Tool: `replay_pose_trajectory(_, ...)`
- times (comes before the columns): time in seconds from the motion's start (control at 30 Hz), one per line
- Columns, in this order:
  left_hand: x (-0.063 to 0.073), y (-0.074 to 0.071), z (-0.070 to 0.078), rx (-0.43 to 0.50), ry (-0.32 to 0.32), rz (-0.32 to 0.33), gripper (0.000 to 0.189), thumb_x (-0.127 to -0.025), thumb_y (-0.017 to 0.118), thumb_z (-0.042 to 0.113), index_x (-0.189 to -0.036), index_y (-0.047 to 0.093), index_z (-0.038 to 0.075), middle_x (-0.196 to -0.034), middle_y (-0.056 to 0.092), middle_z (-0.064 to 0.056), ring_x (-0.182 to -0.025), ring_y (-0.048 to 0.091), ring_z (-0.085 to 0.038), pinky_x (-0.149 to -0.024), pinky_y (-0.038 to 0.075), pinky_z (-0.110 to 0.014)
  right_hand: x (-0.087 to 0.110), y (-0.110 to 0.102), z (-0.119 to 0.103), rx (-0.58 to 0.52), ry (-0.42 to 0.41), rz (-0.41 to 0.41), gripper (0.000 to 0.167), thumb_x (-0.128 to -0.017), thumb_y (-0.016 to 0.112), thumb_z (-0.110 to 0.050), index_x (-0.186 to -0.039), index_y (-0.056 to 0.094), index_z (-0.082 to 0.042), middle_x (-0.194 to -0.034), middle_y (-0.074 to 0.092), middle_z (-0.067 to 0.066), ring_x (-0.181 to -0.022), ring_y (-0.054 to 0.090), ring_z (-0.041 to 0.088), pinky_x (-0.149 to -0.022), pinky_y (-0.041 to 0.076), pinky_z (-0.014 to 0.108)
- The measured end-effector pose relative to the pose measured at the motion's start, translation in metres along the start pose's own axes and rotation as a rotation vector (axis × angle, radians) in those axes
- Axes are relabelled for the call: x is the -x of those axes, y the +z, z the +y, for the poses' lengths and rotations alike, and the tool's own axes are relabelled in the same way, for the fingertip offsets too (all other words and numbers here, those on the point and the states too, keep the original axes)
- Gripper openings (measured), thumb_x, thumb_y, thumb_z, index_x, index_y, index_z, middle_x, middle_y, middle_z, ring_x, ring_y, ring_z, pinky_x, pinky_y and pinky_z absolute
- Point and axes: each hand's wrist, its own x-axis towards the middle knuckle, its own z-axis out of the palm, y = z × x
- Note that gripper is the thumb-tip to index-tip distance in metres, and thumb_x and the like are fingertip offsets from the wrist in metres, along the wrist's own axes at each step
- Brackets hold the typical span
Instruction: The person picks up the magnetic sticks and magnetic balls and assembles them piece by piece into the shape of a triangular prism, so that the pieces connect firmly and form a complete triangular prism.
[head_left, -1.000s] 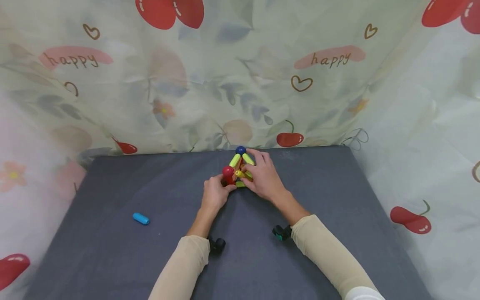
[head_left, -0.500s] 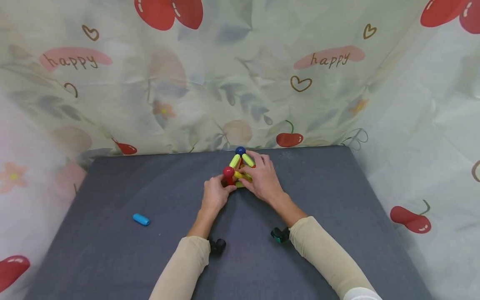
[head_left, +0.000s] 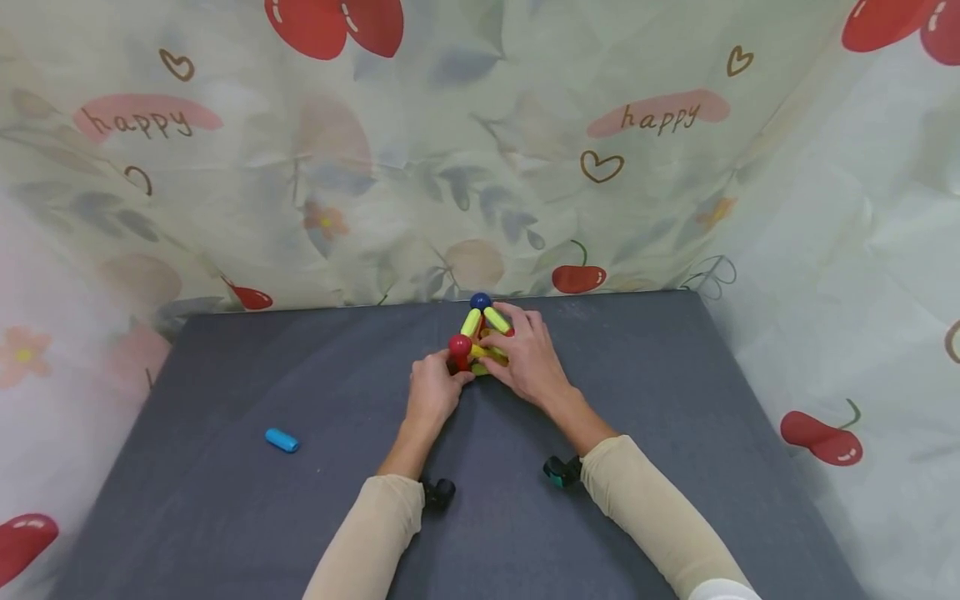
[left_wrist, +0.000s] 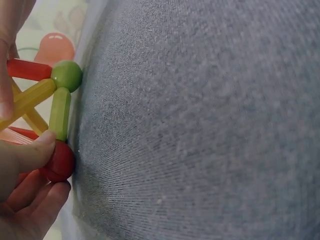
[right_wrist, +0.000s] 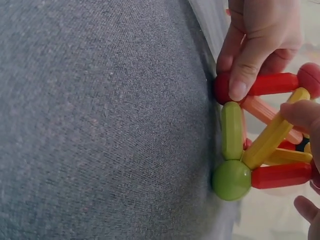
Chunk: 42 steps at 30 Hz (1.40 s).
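Observation:
At the table's far edge stands a frame of magnetic building sticks and balls, topped by a dark blue ball (head_left: 481, 301) with yellow-green sticks (head_left: 471, 322) below it. My left hand (head_left: 435, 387) grips the lower red ball (left_wrist: 60, 162) between thumb and fingers, steadying that corner. A yellow stick (right_wrist: 270, 135) runs slantwise from the green ball (right_wrist: 231, 180) to the upper red ball (right_wrist: 310, 80). My right hand (head_left: 528, 358) pinches this yellow stick near its upper end. The right fingers partly hide the frame's right side in the head view.
One loose blue stick (head_left: 282, 440) lies on the grey tabletop (head_left: 225, 517) at the left. A patterned curtain (head_left: 405, 200) hangs right behind the far edge. Small black cameras (head_left: 438, 494) sit at both wrists.
The yellow stick's near end has swung left from pointing toward the head camera to the upper red ball, guided by my right hand. My left hand has barely shifted.

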Motion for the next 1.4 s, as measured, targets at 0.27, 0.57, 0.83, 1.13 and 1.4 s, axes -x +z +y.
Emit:
replay_pose_trajectory(0.27,0.001,-0.002,-0.004,0.001,0.006,-0.005,0.029,-0.084,0.085,0.024,-0.109,0.076,0.011,-0.1,0.079,-0.013,-0.09,0.076,-0.029,-0.084,0.061,-0.045,0.011,-0.008,0.009,-0.304,0.21,0.017,0.079,-0.081,0.087,-0.038,-0.147,0.05,-0.014,-0.146,0.043,0.014,-0.126,0.049,0.031,-0.101,0.051,0.048)
replay_pose_trajectory(0.57,0.0,-0.017,-0.008,0.05,-0.012,-0.129,0.048,-0.086,0.084,0.028,-0.126,0.068,0.009,-0.118,0.074,-0.012,-0.101,0.073,-0.027,-0.089,0.06,-0.045,0.029,0.019,0.032,-0.443,0.387,-0.192,0.04,-0.088,0.081,-0.035,-0.117,0.069,-0.01,-0.112,0.065,0.01,-0.098,0.061,0.024,-0.09,0.053,0.041)
replay_pose_trajectory(0.83,0.007,-0.086,-0.031,0.149,0.024,-0.184,0.067,-0.088,0.082,0.03,-0.147,0.054,0.015,-0.138,0.066,-0.006,-0.126,0.063,-0.028,-0.102,0.055,-0.046,0.026,0.021,0.037,-0.508,0.424,-0.228,0.033,-0.087,0.082,-0.033,-0.113,0.073,-0.014,-0.1,0.066,0.007,-0.087,0.058,0.02,-0.079,0.048,0.033)
replay_pose_trajectory(1.13,0.037,-0.177,-0.133,0.017,0.036,-0.117,0.067,-0.089,0.079,0.039,-0.146,0.055,0.013,-0.145,0.06,-0.014,-0.132,0.054,-0.038,-0.106,0.046,-0.057,0.028,0.022,0.04,-0.567,0.472,-0.225,0.035,-0.086,0.083,-0.032,-0.114,0.072,-0.014,-0.104,0.068,0.007,-0.09,0.062,0.019,-0.082,0.051,0.033)
replay_pose_trajectory(1.4,0.051,-0.208,-0.183,0.015,-0.08,-0.247,0.08,-0.087,0.081,0.037,-0.153,0.045,0.011,-0.155,0.048,-0.022,-0.139,0.045,-0.046,-0.106,0.043,-0.061,0.031,0.021,0.045,-0.571,0.486,-0.234,0.035,-0.087,0.082,-0.035,-0.113,0.072,-0.014,-0.102,0.067,0.007,-0.088,0.061,0.02,-0.081,0.051,0.033)
